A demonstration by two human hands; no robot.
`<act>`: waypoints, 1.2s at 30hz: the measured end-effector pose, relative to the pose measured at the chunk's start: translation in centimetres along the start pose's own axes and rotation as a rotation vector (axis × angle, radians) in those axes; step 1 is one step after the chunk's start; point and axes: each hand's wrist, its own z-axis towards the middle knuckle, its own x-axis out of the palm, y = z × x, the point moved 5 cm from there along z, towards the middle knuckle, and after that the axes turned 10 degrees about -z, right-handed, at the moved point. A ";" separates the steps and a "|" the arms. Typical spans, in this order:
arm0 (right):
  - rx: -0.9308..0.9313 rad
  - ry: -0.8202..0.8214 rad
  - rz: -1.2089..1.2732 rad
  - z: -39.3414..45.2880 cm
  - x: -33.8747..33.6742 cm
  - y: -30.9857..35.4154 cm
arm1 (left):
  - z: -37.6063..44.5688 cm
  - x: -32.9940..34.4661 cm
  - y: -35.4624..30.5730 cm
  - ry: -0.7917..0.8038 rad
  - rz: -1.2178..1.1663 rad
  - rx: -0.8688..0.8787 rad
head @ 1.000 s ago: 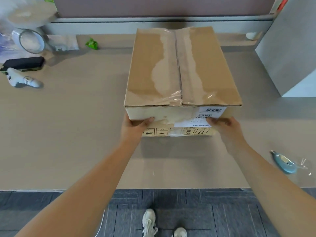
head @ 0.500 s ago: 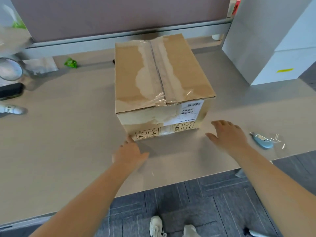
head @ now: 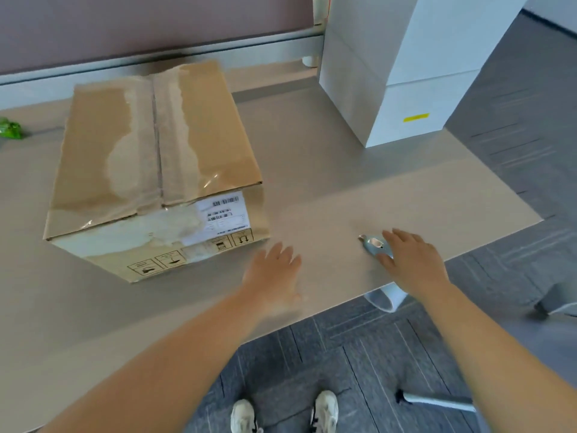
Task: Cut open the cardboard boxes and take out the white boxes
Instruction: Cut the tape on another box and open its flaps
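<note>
A brown cardboard box (head: 156,164) stands on the table (head: 359,189), its top flaps sealed with clear tape and a white label on its near face. My left hand (head: 274,276) hovers flat over the table just right of the box's near corner, holding nothing. A small blue box cutter (head: 374,245) lies near the table's front right edge. My right hand (head: 412,260) is over it with straight fingers resting on its rear half, thumb alongside; the cutter's tip pokes out to the left.
Two stacked white boxes (head: 402,67) stand at the back right corner of the table, the lower one with a yellow sticker. A green crumpled thing (head: 11,129) lies at the far left. The table's front edge runs diagonally close to both hands.
Both hands left the box's near face. My right hand travelled right onto the blue cutter; my left hand moved to the table right of the box. The view swung right.
</note>
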 end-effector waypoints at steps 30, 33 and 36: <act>0.083 0.018 1.440 2.3 -8.9 2.6 | -4.0 -14.8 1.1 -0.360 0.045 0.058; 0.128 -0.009 1.472 2.3 -9.5 4.3 | -3.9 -15.5 4.7 -0.302 0.068 0.076; 0.203 -0.062 1.476 2.2 -9.3 6.0 | -3.2 -15.2 7.5 -0.224 0.092 0.121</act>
